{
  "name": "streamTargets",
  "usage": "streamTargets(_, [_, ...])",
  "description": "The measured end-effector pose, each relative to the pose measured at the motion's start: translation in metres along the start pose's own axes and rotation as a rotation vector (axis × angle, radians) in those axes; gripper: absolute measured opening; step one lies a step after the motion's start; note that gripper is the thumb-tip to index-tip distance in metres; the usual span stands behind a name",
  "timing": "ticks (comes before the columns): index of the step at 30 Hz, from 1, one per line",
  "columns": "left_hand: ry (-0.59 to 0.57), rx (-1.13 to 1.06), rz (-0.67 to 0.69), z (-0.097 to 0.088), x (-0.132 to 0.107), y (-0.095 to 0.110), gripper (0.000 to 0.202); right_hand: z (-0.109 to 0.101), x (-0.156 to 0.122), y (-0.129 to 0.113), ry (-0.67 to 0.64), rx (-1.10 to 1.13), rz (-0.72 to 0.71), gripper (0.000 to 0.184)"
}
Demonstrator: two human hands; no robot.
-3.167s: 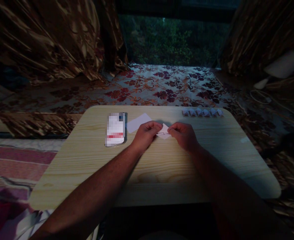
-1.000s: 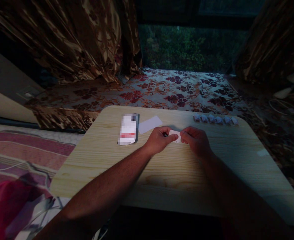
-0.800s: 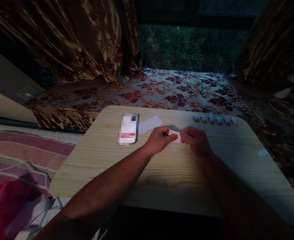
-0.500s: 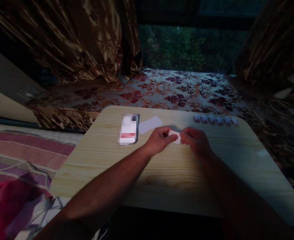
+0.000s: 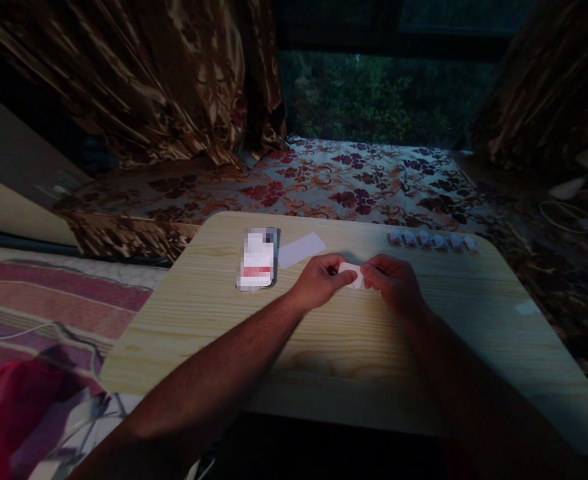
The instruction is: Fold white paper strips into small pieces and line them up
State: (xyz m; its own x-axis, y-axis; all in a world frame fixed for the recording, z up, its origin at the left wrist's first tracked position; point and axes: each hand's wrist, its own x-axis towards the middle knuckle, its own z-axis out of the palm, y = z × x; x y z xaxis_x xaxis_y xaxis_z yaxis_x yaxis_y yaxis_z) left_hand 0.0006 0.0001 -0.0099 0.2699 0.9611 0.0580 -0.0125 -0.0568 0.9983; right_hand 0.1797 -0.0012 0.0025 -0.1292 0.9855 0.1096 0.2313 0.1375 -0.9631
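Observation:
Between my two hands is a small white piece of paper [image 5: 351,267], apparently folded, held just over the table. My left hand [image 5: 321,280] pinches its left side, thumb laid across the front. The fingertips of my right hand [image 5: 393,280] grip the right edge. Behind my left hand lies a flat white paper strip [image 5: 301,251] with rounded corners. Several small folded paper pieces [image 5: 431,240] stand in a row by the table's back right edge.
A phone [image 5: 257,260], mostly pixelated, lies on the wooden table [image 5: 184,320] left of the strip. A striped bed cover [image 5: 74,293] with cables adjoins at left. Beyond the table is a ledge with flowered cloth [image 5: 354,173], framed by curtains [image 5: 199,80].
The paper has shifted very slightly in my fingers, and its outline at the right looks a little more angular. Both hands stay in nearly the same place.

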Motion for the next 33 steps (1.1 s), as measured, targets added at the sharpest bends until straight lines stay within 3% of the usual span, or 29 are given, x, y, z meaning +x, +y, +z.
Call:
streamTargets(8, [0.029, -0.143, 0.045, 0.0022, 0.0002, 0.0028, 0.032, 0.0004, 0.0005, -0.0036, -0.016, -0.072, 0.012, 0.025])
streamTargets(21, [-0.112, -0.222, 0.017, 0.0011, -0.0007, 0.0017, 0.033, -0.0005, 0.0016, 0.0038, -0.009, -0.085, 0.003, 0.023])
streamTargets(33, [0.127, -0.144, 0.027, -0.0026, 0.0046, -0.0017, 0.027, 0.0009, 0.0015, 0.0010, -0.102, -0.036, 0.030, 0.021])
